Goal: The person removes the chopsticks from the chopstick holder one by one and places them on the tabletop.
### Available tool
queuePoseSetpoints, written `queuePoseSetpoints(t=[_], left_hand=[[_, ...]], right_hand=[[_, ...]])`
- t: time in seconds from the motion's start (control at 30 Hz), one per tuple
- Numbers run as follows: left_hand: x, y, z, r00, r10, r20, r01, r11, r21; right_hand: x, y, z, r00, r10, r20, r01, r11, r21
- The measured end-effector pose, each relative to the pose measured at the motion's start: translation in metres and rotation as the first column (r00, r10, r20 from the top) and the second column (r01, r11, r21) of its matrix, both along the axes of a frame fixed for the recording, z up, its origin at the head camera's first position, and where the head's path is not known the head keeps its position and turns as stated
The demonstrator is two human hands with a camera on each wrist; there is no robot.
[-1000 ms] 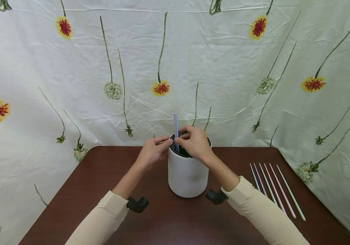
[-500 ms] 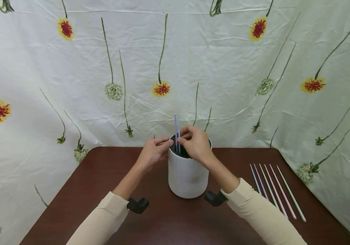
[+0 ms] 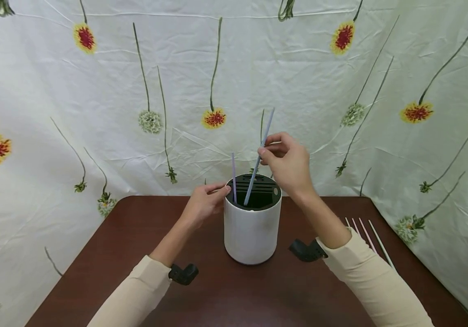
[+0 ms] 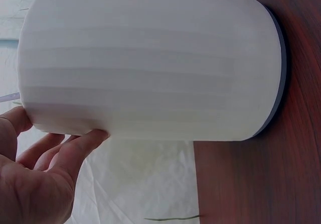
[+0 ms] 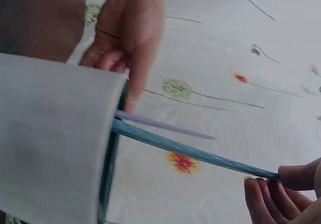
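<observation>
A white cylindrical utensil holder (image 3: 251, 236) with a black slotted insert stands upright on the table. My left hand (image 3: 203, 204) holds its left rim; in the left wrist view the thumb is at the rim and the fingers touch the outer side. Above and to the right of the holder, my right hand (image 3: 291, 165) pinches a blue chopstick (image 3: 255, 172) near its upper end. This chopstick tilts to the right, its lower end inside the holder's opening. Beside it a purple chopstick (image 5: 170, 127) stands nearly upright in the holder, close to my left thumb.
Several pastel chopsticks (image 3: 377, 238) lie side by side on the right of the dark brown table (image 3: 156, 227), partly covered by the right sleeve. Behind the table hangs a white flower-print cloth (image 3: 201, 68). Each wrist wears a black camera mount (image 3: 307, 250).
My right hand has risen up and to the right, drawing the blue chopstick higher and tilting it away from the purple one. The left hand and the holder have stayed in place.
</observation>
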State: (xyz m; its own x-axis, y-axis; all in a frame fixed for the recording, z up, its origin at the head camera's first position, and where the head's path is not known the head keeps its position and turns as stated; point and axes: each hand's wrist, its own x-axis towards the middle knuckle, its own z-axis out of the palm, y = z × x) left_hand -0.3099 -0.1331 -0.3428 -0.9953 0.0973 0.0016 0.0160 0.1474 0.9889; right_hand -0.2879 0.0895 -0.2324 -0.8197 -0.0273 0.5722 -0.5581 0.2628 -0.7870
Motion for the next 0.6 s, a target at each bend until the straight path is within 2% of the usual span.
queuePoseSetpoints(t=[0.13,0.27,0.4,0.6], left_hand=[[-0.001,0.001,0.0,1.0,-0.004,0.011,0.004,1.0,-0.001],[-0.001,0.001,0.0,1.0,-0.01,0.011,0.01,1.0,0.005],[-0.002,0.001,-0.001,1.0,-0.004,0.013,0.004,1.0,-0.004],[-0.003,0.001,0.0,1.0,0.003,0.013,-0.003,1.0,-0.019]], right_hand=[[0.003,0.025,0.013,0.999,-0.029,-0.019,0.028,0.998,-0.054],[0.005,0.053,0.014,0.995,-0.085,-0.044,0.082,0.995,-0.056],[0.006,0.082,0.004,0.987,-0.15,-0.061,0.151,0.989,0.01],[0.003,0.117,-0.025,0.974,-0.22,-0.046,0.224,0.971,0.08]])
